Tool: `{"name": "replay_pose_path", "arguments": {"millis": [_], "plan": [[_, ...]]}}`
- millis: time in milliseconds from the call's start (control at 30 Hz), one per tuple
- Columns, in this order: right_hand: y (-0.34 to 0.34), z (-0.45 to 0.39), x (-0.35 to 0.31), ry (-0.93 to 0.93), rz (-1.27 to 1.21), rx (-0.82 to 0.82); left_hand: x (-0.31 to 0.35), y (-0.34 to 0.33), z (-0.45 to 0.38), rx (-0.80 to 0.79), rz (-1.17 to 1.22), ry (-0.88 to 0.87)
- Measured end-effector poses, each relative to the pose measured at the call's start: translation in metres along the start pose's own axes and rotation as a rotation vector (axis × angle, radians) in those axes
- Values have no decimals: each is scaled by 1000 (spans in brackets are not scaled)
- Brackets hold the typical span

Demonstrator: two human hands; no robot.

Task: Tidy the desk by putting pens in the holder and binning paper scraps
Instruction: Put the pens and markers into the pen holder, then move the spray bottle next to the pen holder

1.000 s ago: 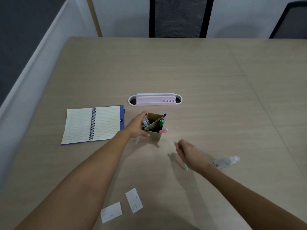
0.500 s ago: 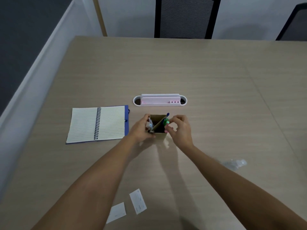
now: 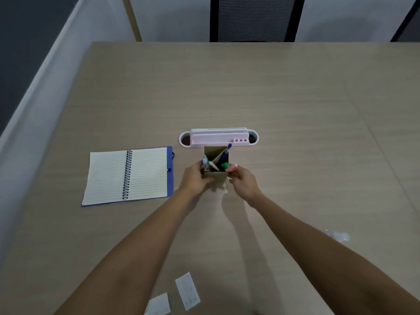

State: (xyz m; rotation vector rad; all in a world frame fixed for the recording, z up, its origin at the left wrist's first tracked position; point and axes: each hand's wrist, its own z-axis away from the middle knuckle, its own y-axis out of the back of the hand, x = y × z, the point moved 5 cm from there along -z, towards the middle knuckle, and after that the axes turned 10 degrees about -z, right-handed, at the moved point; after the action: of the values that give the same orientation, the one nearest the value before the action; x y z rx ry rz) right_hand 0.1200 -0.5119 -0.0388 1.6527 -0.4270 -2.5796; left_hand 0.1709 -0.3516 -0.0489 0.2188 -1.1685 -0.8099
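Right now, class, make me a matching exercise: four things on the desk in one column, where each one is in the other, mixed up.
Things:
1. notebook
2. scraps
3. holder
4. pink organiser

Places:
A. between both hands
B. near desk edge, by the forearms
C. left of the holder, open
D. just behind the holder

Pairs: 1-C, 2-B, 3-A, 4-D

The desk (image 3: pixel 250 92) has a matt, pale wood-grain top. The pen holder (image 3: pixel 216 176) looks like brown cardboard, dull and smooth. Behind it the organiser (image 3: pixel 218 138) is smooth pink and white plastic. The notebook (image 3: pixel 127 175) shows lined paper on a metal spiral, and two white paper scraps (image 3: pixel 187 291) lie by the near edge.
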Motion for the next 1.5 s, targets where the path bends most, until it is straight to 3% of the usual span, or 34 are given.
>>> {"name": "replay_pose_path", "arguments": {"millis": [233, 567, 700, 933, 1133, 1233, 1333, 1500], "plan": [[-11, -24, -33, 33, 8, -37, 16, 24, -20, 118, -137, 6], [-13, -15, -29, -57, -41, -105, 19, 22, -13, 149, -193, 139], [8, 24, -2, -100, -42, 34, 8, -6, 24, 109, -265, 186], [45, 132, 80, -171, -190, 265, -29, -93, 86, -161, -805, -54], [85, 209, 153, -343, -447, 671, -48, -107, 89, 49, -856, -148], [112, 218, 160, -336, -383, 856, -50, -111, 91, 172, -881, -179], [136, 201, 153, -294, -279, 878, -52, -112, 90, 229, -900, -173], [140, 135, 126, -207, -164, 715, -52, -113, 90, 293, -897, -189]]}}
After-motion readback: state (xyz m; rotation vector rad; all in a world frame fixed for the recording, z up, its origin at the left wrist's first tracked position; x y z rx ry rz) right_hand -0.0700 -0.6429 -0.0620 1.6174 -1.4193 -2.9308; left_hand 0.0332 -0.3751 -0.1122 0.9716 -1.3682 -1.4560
